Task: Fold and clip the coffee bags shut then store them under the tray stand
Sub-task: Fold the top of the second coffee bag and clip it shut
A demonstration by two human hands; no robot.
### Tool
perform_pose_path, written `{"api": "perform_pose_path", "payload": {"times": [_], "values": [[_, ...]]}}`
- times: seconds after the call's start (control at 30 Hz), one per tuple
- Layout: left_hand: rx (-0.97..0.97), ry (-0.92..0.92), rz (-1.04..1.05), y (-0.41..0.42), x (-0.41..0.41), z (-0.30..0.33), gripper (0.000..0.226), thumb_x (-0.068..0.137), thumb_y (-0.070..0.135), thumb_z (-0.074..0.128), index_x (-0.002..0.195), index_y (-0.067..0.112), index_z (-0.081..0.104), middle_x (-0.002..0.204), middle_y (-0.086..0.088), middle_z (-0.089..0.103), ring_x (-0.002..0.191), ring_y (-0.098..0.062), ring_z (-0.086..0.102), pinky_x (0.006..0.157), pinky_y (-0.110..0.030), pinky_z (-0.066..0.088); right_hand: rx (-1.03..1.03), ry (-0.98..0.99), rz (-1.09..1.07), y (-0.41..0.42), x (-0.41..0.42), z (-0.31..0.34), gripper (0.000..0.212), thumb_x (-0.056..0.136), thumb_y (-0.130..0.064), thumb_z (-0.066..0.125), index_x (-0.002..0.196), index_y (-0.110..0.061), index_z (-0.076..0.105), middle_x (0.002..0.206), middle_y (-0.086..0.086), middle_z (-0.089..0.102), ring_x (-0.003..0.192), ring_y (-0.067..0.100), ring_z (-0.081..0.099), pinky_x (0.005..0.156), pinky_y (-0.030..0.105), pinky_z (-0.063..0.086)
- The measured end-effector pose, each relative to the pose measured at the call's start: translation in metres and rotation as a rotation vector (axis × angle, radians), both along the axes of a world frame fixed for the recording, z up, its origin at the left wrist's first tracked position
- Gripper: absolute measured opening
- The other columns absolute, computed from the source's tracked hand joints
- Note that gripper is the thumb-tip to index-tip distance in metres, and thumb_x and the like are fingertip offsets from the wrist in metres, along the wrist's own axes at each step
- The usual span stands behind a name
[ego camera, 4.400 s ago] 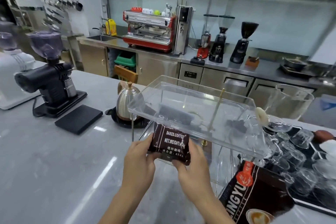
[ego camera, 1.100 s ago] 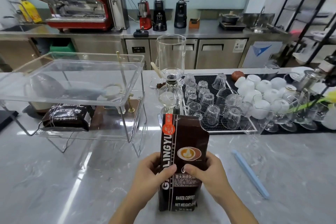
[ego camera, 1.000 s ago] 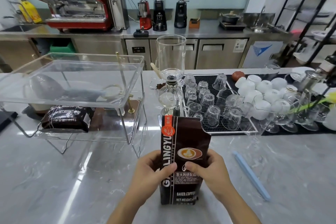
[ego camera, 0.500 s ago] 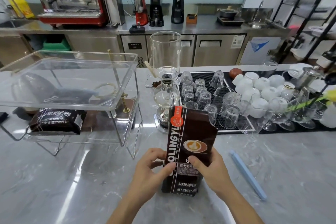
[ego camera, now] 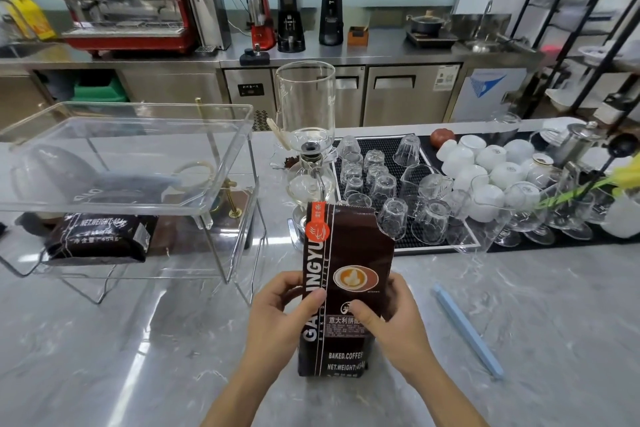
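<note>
A tall dark brown coffee bag (ego camera: 346, 274) stands upright on the grey marble counter, its top edge flat and unfolded. My left hand (ego camera: 280, 315) grips its left side with the thumb on the front. My right hand (ego camera: 391, 319) holds its right side, thumb across the label. A light blue bag clip (ego camera: 467, 329) lies on the counter to the right, apart from the bag. A second dark coffee bag (ego camera: 97, 236) lies flat under the clear acrylic tray stand (ego camera: 221, 135) at the left.
A glass siphon brewer (ego camera: 306, 135) stands right behind the held bag. A black mat (ego camera: 388, 146) with several upturned glasses and white cups fills the right back. A flower vase (ego camera: 623, 215) sits at the far right.
4.4 s ago both hands held the first bag at the tray stand; it now lies under the tray. Over the last second the second bag stays upright in both hands, tilting slightly right.
</note>
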State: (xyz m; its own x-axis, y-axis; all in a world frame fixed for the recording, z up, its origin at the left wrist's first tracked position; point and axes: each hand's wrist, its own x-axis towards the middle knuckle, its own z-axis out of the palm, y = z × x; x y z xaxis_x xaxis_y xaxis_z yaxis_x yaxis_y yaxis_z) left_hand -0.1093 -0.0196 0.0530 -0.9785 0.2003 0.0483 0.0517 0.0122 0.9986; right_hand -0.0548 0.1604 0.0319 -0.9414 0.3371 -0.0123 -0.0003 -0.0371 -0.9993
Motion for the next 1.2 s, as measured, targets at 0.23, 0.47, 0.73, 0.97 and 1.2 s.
{"api": "perform_pose_path", "payload": {"times": [0.23,0.47,0.73,0.97,1.2], "values": [[-0.022,0.01,-0.013,-0.005,0.003,-0.005,0.027,0.071,0.04,0.079,0.096,0.029,0.078,0.101,-0.001,0.08,0.099,-0.022,0.075,0.09,-0.053,0.058,0.051,0.043,-0.036,-0.001,0.012,-0.01,0.031,0.084,-0.006,0.076,0.099,-0.031,0.066,0.103,-0.001,0.076,0.096,0.011,0.073,0.082,0.025,0.059],[-0.04,0.047,-0.033,-0.006,0.004,0.001,0.024,0.075,0.04,0.076,0.097,0.03,0.077,0.102,0.003,0.08,0.098,-0.019,0.074,0.091,-0.05,0.058,-0.058,0.159,-0.039,0.001,0.001,0.01,0.024,0.085,-0.003,0.071,0.1,-0.021,0.072,0.099,0.003,0.079,0.09,0.009,0.075,0.079,0.018,0.058],[0.022,0.117,0.001,-0.005,-0.003,0.004,0.026,0.07,0.032,0.083,0.087,0.03,0.063,0.09,-0.003,0.076,0.086,-0.017,0.074,0.079,-0.03,0.059,-0.152,0.192,-0.067,0.001,-0.005,0.012,0.024,0.08,-0.003,0.074,0.097,-0.012,0.061,0.09,0.009,0.075,0.082,0.015,0.072,0.075,0.023,0.059],[-0.069,0.021,-0.176,0.0,-0.001,-0.005,0.027,0.076,0.037,0.08,0.102,0.032,0.073,0.1,0.003,0.079,0.093,-0.012,0.075,0.075,-0.021,0.059,-0.093,0.021,0.09,-0.004,-0.003,0.003,0.031,0.08,-0.016,0.079,0.105,-0.032,0.071,0.107,0.0,0.078,0.099,0.015,0.075,0.078,0.024,0.06],[0.052,-0.078,-0.2,0.002,0.002,-0.007,0.022,0.083,0.018,0.08,0.104,0.019,0.075,0.099,-0.007,0.08,0.09,-0.02,0.077,0.071,-0.023,0.06,-0.161,0.002,0.074,-0.01,-0.005,-0.001,0.025,0.076,-0.023,0.083,0.099,-0.03,0.075,0.102,0.003,0.079,0.095,0.016,0.076,0.076,0.024,0.06]]}}
